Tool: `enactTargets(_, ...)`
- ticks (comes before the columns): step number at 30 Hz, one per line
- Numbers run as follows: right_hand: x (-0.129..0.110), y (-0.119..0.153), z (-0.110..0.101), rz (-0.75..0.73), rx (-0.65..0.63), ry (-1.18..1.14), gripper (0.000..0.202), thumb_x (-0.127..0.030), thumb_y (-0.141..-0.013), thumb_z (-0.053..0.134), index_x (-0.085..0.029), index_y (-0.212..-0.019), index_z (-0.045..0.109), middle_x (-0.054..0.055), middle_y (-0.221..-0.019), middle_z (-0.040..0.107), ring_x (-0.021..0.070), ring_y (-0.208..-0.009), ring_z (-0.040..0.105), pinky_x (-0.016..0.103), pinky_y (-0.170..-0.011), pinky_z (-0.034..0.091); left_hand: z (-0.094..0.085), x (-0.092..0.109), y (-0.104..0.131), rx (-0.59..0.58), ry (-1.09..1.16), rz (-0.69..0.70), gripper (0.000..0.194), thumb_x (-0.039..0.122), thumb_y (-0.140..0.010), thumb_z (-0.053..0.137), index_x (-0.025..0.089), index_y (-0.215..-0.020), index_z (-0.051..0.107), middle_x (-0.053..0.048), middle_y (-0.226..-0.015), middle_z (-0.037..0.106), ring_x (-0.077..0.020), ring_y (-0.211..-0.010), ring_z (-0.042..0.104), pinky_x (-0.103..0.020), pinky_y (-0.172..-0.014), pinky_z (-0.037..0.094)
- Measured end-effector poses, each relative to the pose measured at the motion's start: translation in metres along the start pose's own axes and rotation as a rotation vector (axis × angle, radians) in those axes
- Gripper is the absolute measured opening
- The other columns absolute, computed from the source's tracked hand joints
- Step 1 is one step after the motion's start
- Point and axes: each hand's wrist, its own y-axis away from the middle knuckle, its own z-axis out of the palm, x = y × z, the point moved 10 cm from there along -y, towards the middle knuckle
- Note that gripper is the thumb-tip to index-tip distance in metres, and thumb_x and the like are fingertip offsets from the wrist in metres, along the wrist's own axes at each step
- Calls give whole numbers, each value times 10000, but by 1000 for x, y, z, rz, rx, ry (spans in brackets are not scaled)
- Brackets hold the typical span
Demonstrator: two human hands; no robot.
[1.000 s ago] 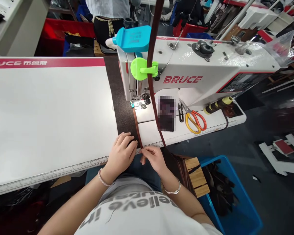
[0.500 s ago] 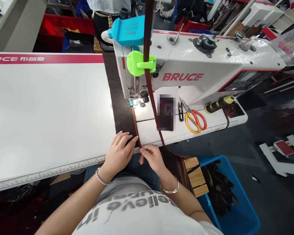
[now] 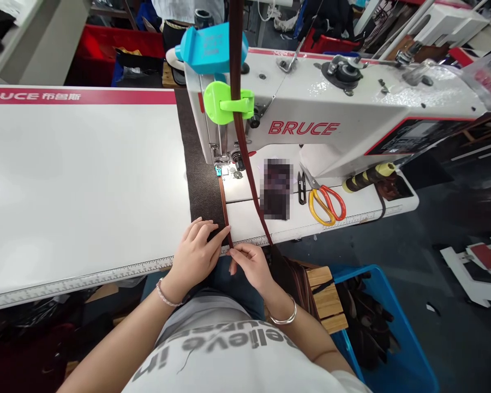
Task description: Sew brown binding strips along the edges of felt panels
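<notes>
Biggest thing in view is the white table (image 3: 85,174), with a ruler strip along its front edge. Next is the sewing machine (image 3: 352,109), white with BRUCE on its side, sitting on the right half. Down on the floor to the right there's a blue bin (image 3: 411,335) with dark scraps in it, and a slatted wooden piece (image 3: 325,297) just beside it.

Then the dark fabric (image 3: 204,191), lying flat front to back on the table, left of the machine head. A long brown band (image 3: 245,158) hangs down in front of the machine, through a green clip (image 3: 219,102). A narrow brown strip (image 3: 223,199) runs along the fabric's right edge, from a tiny blue part under the machine head to the table's front edge.

Now the 2 hands. Left hand (image 3: 194,251) is palm down on the fabric, fingers stretched out, not clutching anything, index fingertip on the strip. Right hand (image 3: 251,265) has thumb and index finger pinched on the strip's near end, right at the table edge.

Smaller stuff: scissors (image 3: 339,202) with 1 yellow and 1 red handle loop, a thread cone (image 3: 368,177) lying behind them, and black snips (image 3: 301,188) just left of the scissors.
</notes>
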Motion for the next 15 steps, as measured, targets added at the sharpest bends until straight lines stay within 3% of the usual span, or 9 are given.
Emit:
enactTargets(11, 3, 0, -1, 9, -20, -6, 299, -439, -851, 619, -170, -731, 662, -21, -464, 590, 121, -443, 544, 242, -535, 413, -1, 1, -2, 36, 9, 1, 357, 138, -877, 555, 149, -1233, 576, -94, -1021, 596, -263, -1085, 528, -497, -1044, 424)
enactTargets(15, 2, 1, -2, 9, 5, 9, 290, -432, -850, 621, -167, -743, 666, -19, -458, 588, 121, -437, 533, 244, -532, 399, -3, 0, 1, 54, 35, -18, 270, 146, -894, 545, 115, -1160, 576, -88, -1046, 636, -244, -1097, 549, -473, -1069, 416)
